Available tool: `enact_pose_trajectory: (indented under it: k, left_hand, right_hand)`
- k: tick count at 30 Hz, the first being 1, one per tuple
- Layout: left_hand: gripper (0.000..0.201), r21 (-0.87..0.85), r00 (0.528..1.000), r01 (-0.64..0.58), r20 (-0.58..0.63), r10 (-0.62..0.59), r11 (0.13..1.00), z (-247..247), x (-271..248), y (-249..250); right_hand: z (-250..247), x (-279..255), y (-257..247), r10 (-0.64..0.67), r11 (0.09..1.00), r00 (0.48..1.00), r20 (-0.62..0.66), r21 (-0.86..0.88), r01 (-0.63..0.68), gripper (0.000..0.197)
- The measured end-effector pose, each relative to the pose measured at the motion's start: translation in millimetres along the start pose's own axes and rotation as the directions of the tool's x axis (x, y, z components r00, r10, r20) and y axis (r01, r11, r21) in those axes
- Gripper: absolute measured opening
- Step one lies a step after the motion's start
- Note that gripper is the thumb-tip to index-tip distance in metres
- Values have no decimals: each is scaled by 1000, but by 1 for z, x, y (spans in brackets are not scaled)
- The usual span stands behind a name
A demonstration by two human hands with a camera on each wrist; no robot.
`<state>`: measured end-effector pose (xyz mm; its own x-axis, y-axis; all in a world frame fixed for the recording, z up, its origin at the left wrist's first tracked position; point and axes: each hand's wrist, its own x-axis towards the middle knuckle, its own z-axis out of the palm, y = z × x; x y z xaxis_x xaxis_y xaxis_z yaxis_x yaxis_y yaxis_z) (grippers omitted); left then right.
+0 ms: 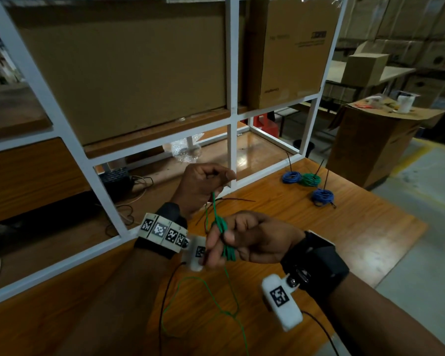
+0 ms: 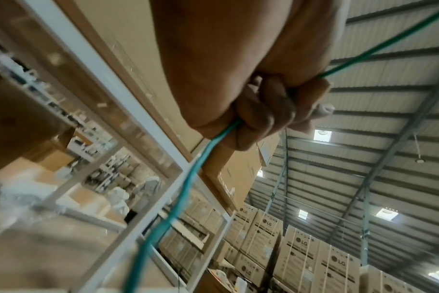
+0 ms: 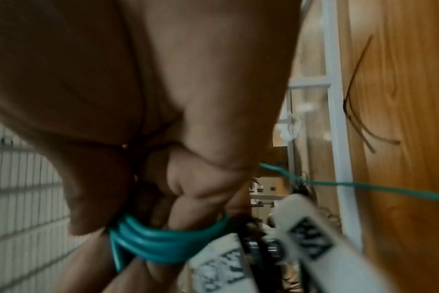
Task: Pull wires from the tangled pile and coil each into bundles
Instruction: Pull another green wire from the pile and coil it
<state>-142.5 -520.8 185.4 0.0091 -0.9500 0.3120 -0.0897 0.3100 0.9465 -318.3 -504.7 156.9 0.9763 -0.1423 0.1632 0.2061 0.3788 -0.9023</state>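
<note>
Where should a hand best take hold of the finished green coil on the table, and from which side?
Grip the green coil across its ring of bundled turns, from above or its near side. It lies flat on the table, wedged between two blue coils, and a dark tail end sticks up at its far side; pinching the whole ring likely keeps the turns together.

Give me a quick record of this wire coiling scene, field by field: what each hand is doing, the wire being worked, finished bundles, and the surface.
left hand: left hand raised, gripping the thin green wire
right hand: right hand holds several green loops wound round its fingers
wire slack: loose green length hangs below the hands over the wooden table
finished bundles: two blue coiled bundles and one green coiled bundle, far right of the table
backdrop: white metal frame, cardboard boxes behind
</note>
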Motion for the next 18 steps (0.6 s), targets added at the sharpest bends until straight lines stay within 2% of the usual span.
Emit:
enact_pose_trajectory:
  k: [3, 4, 6, 7, 9, 10, 12, 13, 14, 15, 16, 17, 18]
  left_hand:
    - [30, -71, 989, 144, -19, -146, 987, 14, -8, -9]
    - [31, -152, 981, 190, 3, -192, 970, 20, -13, -14]
    - [35, -250, 973, 226, 6, -232, 942, 28, -22, -29]
    - [39, -237, 970, 231, -20, -242, 944, 31, -28, -36]
    - [38, -248, 970, 221, -42, -238, 943, 37, -42, -46]
    - [33, -270, 972, 213, -36, -231, 939, 41, -49, -49]
    - [22, -279, 967, 234, -30, -252, 931, 47, -60, -53]
    - [21, -251, 958, 273, -15, -286, 929, 49, -65, -52]
    - [23, -211, 943, 328, 18, -332, 921, 48, -70, -53]
    - [25, -141, 923, 385, 58, -381, 912, 44, -76, -56]
    - [25, -69, 900, 434, 81, -429, 898, 39, -82, -56]
    - [24, -10, 886, 461, 58, -460, 887, 30, -88, -57]
    - [21, 19, 883, 469, 1, -469, 883, 20, -92, -57]
  right_hand:
    - [-2, 0, -12, -202, 957, 978, -45, 204, 207, 23]
    - [-2, -1, -19, -260, 926, 962, -80, 262, 272, 24]
    - [-3, -3, -36, -376, 861, 911, -170, 298, 412, 25]
    - [-3, -4, -45, -420, 829, 877, -235, 293, 476, 26]
    - [-6, -6, -60, -470, 752, 787, -399, 285, 594, 30]
    - [-9, -7, -64, -474, 721, 723, -503, 250, 646, 32]
    - [-20, -8, -59, -470, 715, 560, -683, 77, 694, 38]
    - [-27, -8, -54, -478, 745, 484, -733, -46, 665, 40]
    - [-35, -9, -47, -507, 786, 417, -754, -206, 583, 40]
    - [-42, -10, -40, -552, 815, 337, -763, -408, 411, 37]
    - [-49, -13, -33, -617, 787, 241, -750, -596, 160, 33]
    - [-56, -19, -26, -681, 707, 162, -714, -699, -107, 29]
    - [-61, -24, -20, -709, 630, 147, -689, -714, -305, 27]
